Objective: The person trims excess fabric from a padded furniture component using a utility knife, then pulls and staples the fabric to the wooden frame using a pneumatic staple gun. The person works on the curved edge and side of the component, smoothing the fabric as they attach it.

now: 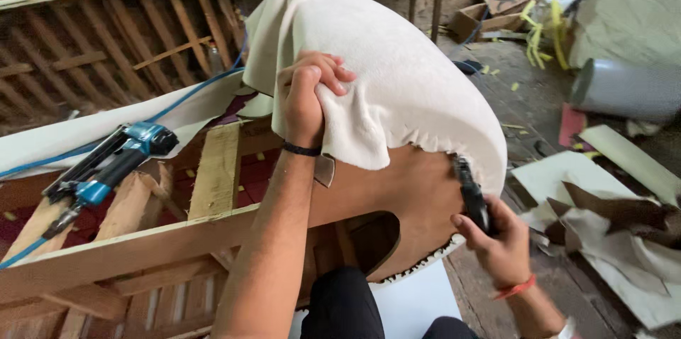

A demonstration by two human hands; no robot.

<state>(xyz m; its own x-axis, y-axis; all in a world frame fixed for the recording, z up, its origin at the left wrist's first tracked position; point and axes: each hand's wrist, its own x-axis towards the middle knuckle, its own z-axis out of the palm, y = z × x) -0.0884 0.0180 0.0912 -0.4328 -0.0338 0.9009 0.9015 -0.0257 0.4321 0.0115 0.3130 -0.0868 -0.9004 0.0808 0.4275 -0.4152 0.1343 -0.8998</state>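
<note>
My left hand [306, 96] grips a fold of cream fabric [397, 69] and pulls it over the rounded top of a brown wooden armrest panel [397, 197]. A black band sits on that wrist. My right hand [496, 243] holds a black tool [471, 193] against the panel's right edge, right where the fabric's hem ends. A red band is on the right wrist. The fabric's lower edge is puckered along the panel's curve.
A blue pneumatic staple gun [106, 165] with a blue hose lies on the bare wooden sofa frame [142, 247] at left. Scraps of fabric and card [610, 218] litter the floor at right. A grey cylinder [624, 91] lies beyond them.
</note>
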